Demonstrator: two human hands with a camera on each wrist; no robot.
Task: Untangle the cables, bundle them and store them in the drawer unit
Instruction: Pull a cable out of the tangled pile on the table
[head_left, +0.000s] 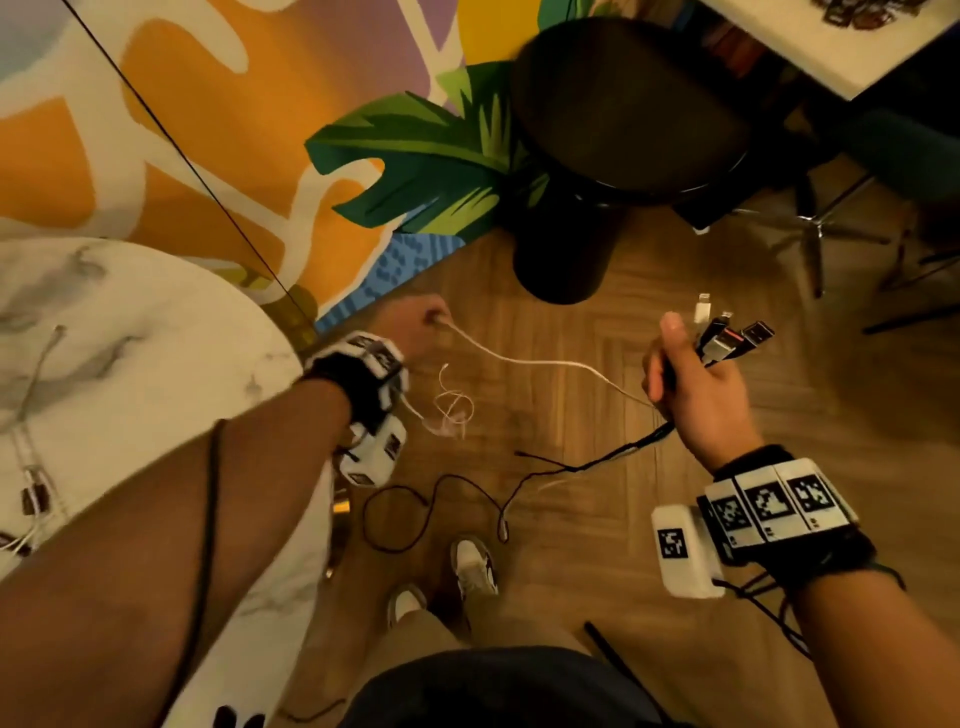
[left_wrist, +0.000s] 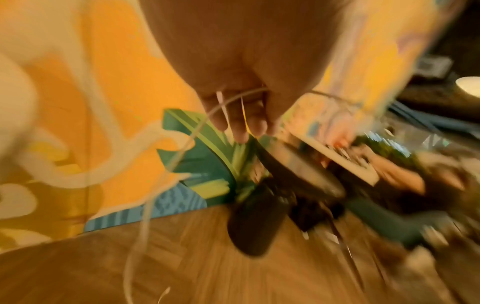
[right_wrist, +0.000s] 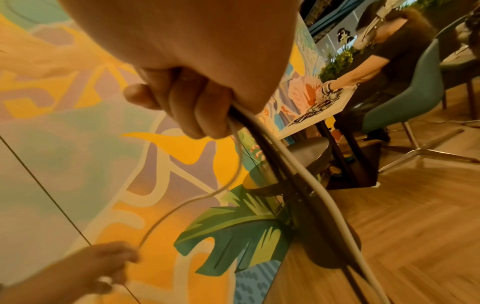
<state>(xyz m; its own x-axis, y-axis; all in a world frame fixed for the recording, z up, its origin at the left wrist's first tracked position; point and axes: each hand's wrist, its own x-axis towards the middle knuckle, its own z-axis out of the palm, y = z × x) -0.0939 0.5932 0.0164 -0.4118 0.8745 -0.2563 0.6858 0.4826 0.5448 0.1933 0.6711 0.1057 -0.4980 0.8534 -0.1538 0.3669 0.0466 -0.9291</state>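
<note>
My right hand (head_left: 691, 379) grips a bunch of cables (right_wrist: 280, 164), their USB plugs (head_left: 727, 332) sticking up past my thumb. A thin white cable (head_left: 540, 362) runs from that fist across to my left hand (head_left: 421, 325), which pinches it out to the left. In the left wrist view the white cable (left_wrist: 182, 152) loops down from my curled left fingers (left_wrist: 239, 121). More white cable hangs tangled (head_left: 452, 408) below my left wrist. Black cables (head_left: 436, 499) trail from my right hand down onto the wooden floor. The drawer unit is not in view.
A round marble table (head_left: 130, 364) at the left carries more cables (head_left: 31, 488). A black round stool (head_left: 623, 114) stands ahead by a painted wall (head_left: 208, 130). A white table corner (head_left: 852, 52) and chair legs (head_left: 815, 228) are at upper right, where another person (right_wrist: 384, 51) sits.
</note>
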